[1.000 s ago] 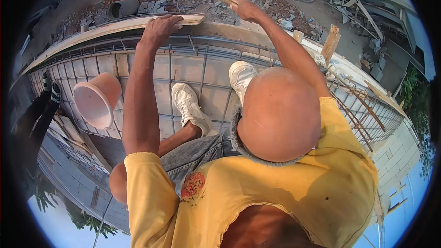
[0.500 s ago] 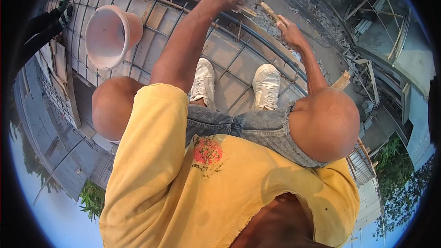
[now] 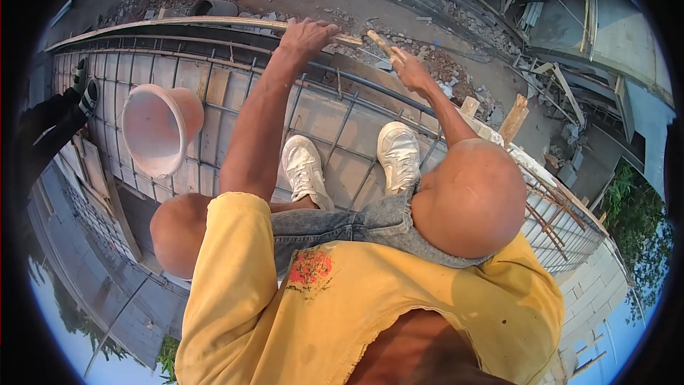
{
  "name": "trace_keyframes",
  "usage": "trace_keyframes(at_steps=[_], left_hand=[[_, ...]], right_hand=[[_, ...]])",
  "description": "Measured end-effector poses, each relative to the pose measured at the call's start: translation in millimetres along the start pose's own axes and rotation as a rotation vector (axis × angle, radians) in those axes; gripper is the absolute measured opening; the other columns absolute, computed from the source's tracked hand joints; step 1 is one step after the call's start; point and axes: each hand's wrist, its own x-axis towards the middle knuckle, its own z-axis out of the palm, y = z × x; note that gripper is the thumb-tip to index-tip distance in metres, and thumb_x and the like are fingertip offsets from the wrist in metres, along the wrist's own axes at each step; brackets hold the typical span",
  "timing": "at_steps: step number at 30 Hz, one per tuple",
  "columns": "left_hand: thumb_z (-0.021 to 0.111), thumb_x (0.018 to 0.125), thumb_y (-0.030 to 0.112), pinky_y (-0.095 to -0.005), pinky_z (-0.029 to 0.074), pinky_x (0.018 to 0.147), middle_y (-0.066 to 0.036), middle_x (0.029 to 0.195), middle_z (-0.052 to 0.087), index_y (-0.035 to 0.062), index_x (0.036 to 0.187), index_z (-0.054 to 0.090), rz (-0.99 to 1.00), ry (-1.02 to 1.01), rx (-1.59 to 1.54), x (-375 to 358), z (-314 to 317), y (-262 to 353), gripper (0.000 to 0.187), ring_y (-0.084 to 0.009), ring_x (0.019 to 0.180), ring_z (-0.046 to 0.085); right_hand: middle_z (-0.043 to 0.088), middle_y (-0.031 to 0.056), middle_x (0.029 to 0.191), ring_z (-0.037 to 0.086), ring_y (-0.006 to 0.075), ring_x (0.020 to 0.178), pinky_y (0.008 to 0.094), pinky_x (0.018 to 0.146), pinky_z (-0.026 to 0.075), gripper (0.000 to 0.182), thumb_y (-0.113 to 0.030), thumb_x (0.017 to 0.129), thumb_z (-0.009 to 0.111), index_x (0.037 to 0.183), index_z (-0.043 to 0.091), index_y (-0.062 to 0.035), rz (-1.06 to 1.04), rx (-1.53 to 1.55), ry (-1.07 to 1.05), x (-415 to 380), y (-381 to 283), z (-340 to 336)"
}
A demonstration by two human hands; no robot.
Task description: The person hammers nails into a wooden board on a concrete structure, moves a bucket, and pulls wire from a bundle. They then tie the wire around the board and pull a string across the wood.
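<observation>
My left hand [image 3: 306, 37] reaches out to a long narrow wooden plank [image 3: 206, 21] along the slab's far edge and closes over it near its right end. To the right, my right hand [image 3: 411, 70] is wrapped round the wooden handle of a hammer [image 3: 380, 43]. The handle tilts up and left towards the plank's end; the hammer's head cannot be made out now. Below both hands lies a grid of steel rebar [image 3: 342, 122] over boards, where my white shoes [image 3: 397, 157] stand.
A pinkish bucket [image 3: 187, 114] sits on the rebar at left. Another person's dark-clothed legs [image 3: 53, 117] are at the far left. Beyond the edge lies lower ground with rubble [image 3: 456, 64]. An upright wood piece [image 3: 513, 120] and rebar ends [image 3: 548, 224] stand at right.
The view has shifted, showing more ground beyond the edge. The hammer has swung so its head no longer shows. My left hand stays on the plank.
</observation>
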Motion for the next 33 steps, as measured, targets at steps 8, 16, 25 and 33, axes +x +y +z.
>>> trace_keyframes(at_steps=[8,16,25,33], left_hand=[[0.059,0.097,0.033,-0.0495,0.044,0.097,0.0,0.116,0.068,0.023,0.121,0.063,0.097,0.198,-0.013,-23.2,25.2,-1.1,0.026,-0.0229,0.115,0.062],[0.064,0.092,0.025,-0.0499,0.042,0.096,-0.001,0.11,0.069,0.0178,0.111,0.063,0.049,0.161,-0.016,-19.7,14.1,5.1,0.02,-0.0243,0.114,0.062],[0.071,0.086,0.02,-0.0485,0.041,0.1,-0.002,0.114,0.069,0.0183,0.115,0.064,0.099,0.227,-0.039,-30.3,23.7,5.3,0.03,-0.0251,0.113,0.063],[0.072,0.086,0.018,-0.0496,0.039,0.105,-0.003,0.117,0.069,0.0182,0.119,0.065,0.061,0.179,-0.011,-23.8,20.6,6.8,0.034,-0.0261,0.114,0.063]], right_hand=[[0.059,0.0258,0.136,0.058,0.0399,0.124,0.046,0.103,0.045,0.053,-0.032,0.101,0.052,0.15,0.046,-0.0123,-0.053,-0.094,-0.009,29.2,37.5,21.9],[0.066,0.0237,0.124,0.063,0.0437,0.113,0.0546,0.096,0.049,0.052,-0.032,0.102,0.046,0.152,0.04,-0.02,0.115,-0.082,-0.068,10.4,16.0,25.4],[0.07,0.0204,0.118,0.067,0.0389,0.107,0.0511,0.09,0.052,0.049,-0.028,0.1,0.05,0.148,0.048,-0.0168,-0.004,-0.184,-0.183,62.2,22.4,36.7],[0.07,0.0219,0.114,0.069,0.0357,0.101,0.0474,0.09,0.051,0.052,-0.037,0.104,0.048,0.149,0.048,-0.0111,-0.112,0.153,0.401,45.6,-23.2,-84.5]])
